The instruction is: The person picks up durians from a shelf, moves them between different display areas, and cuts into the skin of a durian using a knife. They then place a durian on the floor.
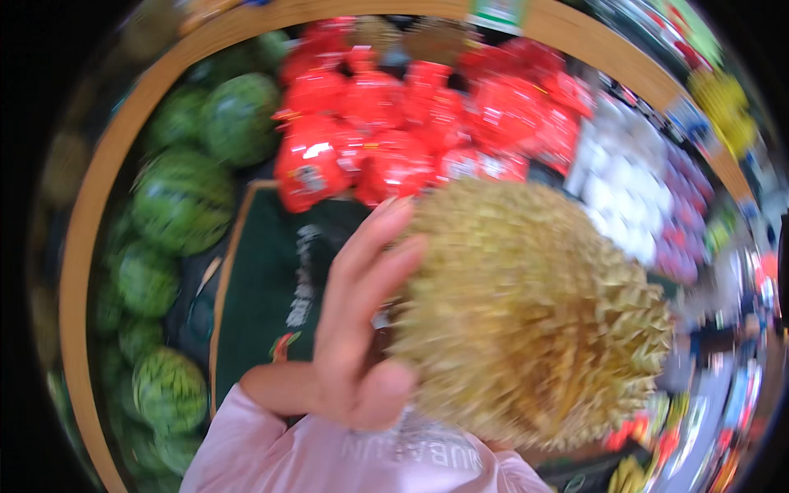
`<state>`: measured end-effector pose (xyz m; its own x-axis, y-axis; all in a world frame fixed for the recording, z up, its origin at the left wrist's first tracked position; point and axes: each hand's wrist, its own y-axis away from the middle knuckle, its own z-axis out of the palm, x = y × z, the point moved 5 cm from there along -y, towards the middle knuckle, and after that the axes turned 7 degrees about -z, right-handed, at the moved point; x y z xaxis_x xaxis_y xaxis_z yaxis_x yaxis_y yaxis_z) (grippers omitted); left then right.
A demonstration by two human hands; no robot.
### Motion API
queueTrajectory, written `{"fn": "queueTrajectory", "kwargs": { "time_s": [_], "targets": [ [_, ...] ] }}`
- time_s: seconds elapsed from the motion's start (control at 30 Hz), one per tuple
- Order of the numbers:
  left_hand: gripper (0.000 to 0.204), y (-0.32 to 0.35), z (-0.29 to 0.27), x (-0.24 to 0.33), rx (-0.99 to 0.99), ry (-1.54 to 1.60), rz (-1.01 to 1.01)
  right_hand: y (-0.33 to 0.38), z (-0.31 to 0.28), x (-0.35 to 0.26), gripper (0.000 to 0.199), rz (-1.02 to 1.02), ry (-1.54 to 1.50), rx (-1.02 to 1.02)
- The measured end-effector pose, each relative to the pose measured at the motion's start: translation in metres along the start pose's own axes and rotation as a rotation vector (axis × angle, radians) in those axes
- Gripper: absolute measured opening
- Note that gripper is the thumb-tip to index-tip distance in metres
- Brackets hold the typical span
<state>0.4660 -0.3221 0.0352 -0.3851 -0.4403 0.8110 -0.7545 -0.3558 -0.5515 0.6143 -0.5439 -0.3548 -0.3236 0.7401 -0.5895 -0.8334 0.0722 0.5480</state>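
Observation:
A large spiky yellow-green durian (526,320) fills the middle right of the view, held up close and slightly blurred. My left hand (362,316) is at its left side, palm toward the spikes, fingers stretched out and thumb apart. Whether the fingertips press on the husk I cannot tell. My right hand is hidden, with the durian covering that side. Below is my pink top (312,460), partly behind the fruit.
Green watermelons (185,201) line the left of the wood-edged display (78,246). Beyond the durian lie shiny red wrapped packages (386,107), with pale round fruit (625,181) to their right. A dark green board (263,279) with a wooden edge stands behind my left hand.

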Motion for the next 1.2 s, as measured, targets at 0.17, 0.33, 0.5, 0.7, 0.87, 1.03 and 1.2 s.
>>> {"fn": "queueTrajectory", "kwargs": {
  "time_s": [0.17, 0.33, 0.5, 0.7, 0.87, 1.03, 1.2],
  "targets": [
    [0.067, -0.017, -0.025, 0.05, 0.133, -0.45, 0.247, 0.012, 0.066, 0.015, 0.065, 0.112, 0.162, -0.216],
    [0.068, 0.017, -0.075, 0.037, 0.415, -0.553, 0.096, 0.052, 0.164, 0.043, 0.064, 0.21, 0.306, -0.502],
    [0.061, 0.104, -0.174, -0.01, 0.843, -0.291, -0.085, 0.142, 0.258, 0.097, 0.064, 0.324, 0.412, -0.808],
    [0.053, 0.198, -0.255, -0.08, 1.294, 0.529, 0.037, 0.284, 0.331, 0.146, 0.049, 0.388, 0.533, -1.27],
    [0.071, 0.271, -0.286, -0.137, 1.218, 1.299, 0.149, 0.405, 0.355, 0.177, 0.037, -0.042, 0.945, -1.797],
    [0.071, 0.315, -0.288, -0.18, 1.151, 1.39, 0.271, 0.475, 0.359, 0.199, 0.028, -0.777, 0.857, -2.436],
    [0.069, 0.341, -0.287, -0.221, 1.191, 1.715, 0.233, 0.524, 0.363, 0.237, 0.027, -0.745, 1.078, -2.778]
  ]
}}
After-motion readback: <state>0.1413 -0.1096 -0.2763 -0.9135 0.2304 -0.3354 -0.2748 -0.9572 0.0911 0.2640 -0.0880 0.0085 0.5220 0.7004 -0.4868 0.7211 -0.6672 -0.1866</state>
